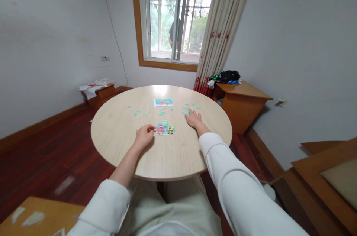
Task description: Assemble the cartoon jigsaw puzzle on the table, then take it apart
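Observation:
A partly assembled jigsaw puzzle (pixel 165 128) with pink and yellow cartoon figures lies flat near the middle of the round table (pixel 170 158). At its left edge my left hand (pixel 145 134) is closed in a pinch, with a small pale puzzle piece at the fingertips. My right hand (pixel 194 119) lies farther right, palm down with its fingers stretched out. Those fingertips touch or cover some of the loose teal puzzle pieces (pixel 185 107); exactly which ones is hidden. Behind the assembled part lies a picture sheet (pixel 163 102) with a similar design.
Several more loose pieces (pixel 145 112) are scattered left of and behind the puzzle. A wooden cabinet (pixel 242 106) with cloths on top stands at the right, and a small cabinet (pixel 105 91) at the left. A person (pixel 175 34) is partly visible through the window.

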`<state>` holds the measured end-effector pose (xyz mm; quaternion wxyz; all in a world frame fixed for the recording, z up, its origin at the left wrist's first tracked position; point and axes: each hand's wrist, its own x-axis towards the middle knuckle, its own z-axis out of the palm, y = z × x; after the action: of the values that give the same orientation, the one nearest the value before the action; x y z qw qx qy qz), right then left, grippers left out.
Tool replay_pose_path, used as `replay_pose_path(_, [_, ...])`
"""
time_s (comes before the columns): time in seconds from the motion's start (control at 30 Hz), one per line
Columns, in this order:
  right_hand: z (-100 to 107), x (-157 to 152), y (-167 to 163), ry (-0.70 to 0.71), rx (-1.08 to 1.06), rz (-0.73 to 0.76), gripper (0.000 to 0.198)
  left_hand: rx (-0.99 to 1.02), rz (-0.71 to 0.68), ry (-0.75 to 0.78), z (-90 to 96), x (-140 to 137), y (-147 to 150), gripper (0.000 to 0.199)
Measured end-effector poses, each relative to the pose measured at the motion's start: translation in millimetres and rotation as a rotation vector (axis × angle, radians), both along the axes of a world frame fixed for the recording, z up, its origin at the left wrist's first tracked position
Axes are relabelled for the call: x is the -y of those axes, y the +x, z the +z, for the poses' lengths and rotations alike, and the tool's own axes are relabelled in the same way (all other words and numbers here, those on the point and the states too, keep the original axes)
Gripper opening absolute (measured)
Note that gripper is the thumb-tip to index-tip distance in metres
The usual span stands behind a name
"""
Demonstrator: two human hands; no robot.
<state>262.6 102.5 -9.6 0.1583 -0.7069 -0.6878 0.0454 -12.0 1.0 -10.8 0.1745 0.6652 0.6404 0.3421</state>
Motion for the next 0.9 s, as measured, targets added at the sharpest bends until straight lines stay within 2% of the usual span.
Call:
replay_pose_path(0.17, [0,3,5,0.124,0.013,-0.103,0.043,-0.015,0.009,-0.025,5.7,3,4,0.027])
replay_pose_path(0.47, [-5,-1,18,0.166,-0.058,-0.27,0.034,-0.019,0.003,-0.029,9.5,6,4,0.027])
replay_pose_path(0.9, [-8,-3,18,0.178,-0.115,-0.289,0.026,-0.031,0.004,-0.037,10.8,6,4,0.028])
